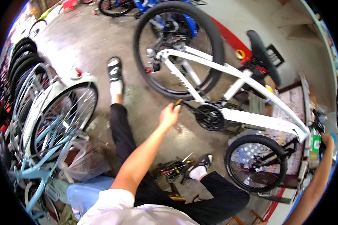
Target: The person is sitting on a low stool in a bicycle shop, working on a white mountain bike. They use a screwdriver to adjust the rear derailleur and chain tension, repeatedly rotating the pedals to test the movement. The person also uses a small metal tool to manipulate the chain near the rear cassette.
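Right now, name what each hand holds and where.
Left hand: the bicycle pedal, by its near edge. Right hand: blurred near the picture's rim; cannot tell.

1. Bicycle frame (248, 116): white.
2. Rear tyre (218, 43), front tyre (228, 161), saddle (264, 58), chainring (210, 117): black.
3. Pedal (178, 102): amber-brown.
4. Neighbouring bicycle (37, 173): pale blue frame, white mudguard (35, 119).
5. Trousers (122, 122): plain black.
6. Shirt (114, 198), socks (116, 89): white.
7. Tape roll (240, 54): yellow.
8. Floor (86, 41): mottled grey.
9. Stool (87, 193): light blue.
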Tool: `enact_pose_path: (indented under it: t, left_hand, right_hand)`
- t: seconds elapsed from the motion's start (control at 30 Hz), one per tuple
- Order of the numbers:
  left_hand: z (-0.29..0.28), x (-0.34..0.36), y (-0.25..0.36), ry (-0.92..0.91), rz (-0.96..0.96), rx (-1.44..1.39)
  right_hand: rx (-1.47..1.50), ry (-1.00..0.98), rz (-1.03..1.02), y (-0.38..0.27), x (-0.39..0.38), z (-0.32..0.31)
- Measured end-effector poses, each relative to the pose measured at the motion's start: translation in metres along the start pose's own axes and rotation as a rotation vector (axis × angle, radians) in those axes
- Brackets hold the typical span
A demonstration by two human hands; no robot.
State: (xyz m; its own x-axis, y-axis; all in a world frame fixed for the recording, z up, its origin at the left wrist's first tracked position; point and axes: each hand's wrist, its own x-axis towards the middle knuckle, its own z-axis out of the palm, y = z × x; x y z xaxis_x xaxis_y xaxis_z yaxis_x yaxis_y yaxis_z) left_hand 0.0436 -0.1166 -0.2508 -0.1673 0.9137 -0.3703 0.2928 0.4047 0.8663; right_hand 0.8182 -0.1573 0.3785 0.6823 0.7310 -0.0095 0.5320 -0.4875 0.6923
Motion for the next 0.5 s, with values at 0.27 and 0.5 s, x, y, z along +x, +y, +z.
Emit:
enact_pose_path:
  t: [0.27, 0.5]
  left_hand:
    - [0.010, -0.005, -0.011, -0.100, -0.052, -0.427]
    - [-0.012, -0.012, -0.008, -0.049, -0.076, -0.419]
  right_hand:
    - [0.222, -0.158, 0.419, -0.122, -0.153, -0.103]
    - [0.226, -0.127, 0.388, -0.139, -0.188, -0.101]
